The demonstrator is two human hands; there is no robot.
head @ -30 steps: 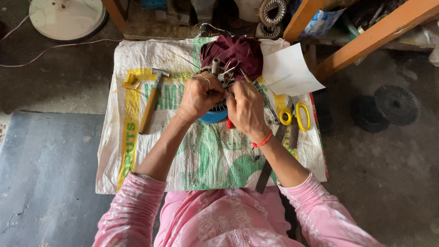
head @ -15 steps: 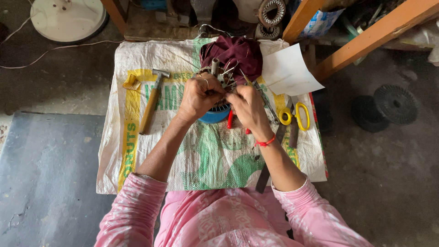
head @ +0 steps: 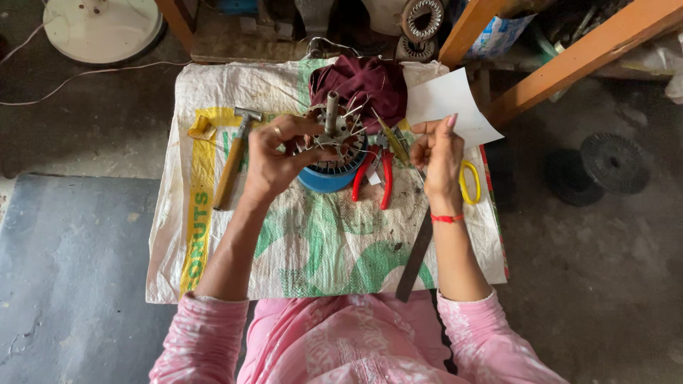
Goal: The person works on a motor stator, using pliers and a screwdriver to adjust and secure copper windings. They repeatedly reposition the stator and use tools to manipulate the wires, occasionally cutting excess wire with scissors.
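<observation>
My left hand (head: 274,160) grips a round metal motor core (head: 340,139) with a grey shaft standing up and thin wire ends sticking out all round. The core rests on a blue ring (head: 320,181). My right hand (head: 440,156) is held apart to the right of the core, thumb and forefinger pinched together; anything between them is too small to see. Red-handled pliers (head: 377,178) lie between the two hands, with a yellow-handled screwdriver (head: 393,142) beside them. All of this sits on a white woven sack (head: 320,242) with green and yellow print.
A wooden-handled hammer (head: 231,160) lies left of my left hand. Yellow scissors (head: 469,183), a white paper sheet (head: 452,103), a maroon cloth (head: 366,82) and a dark flat metal bar (head: 415,263) are also on the sack. Orange wooden beams (head: 569,53) and black discs (head: 615,163) are right.
My right hand has left the core and moved right, off toward the paper. My left hand still holds the core, which now shows its shaft and wire ends.
</observation>
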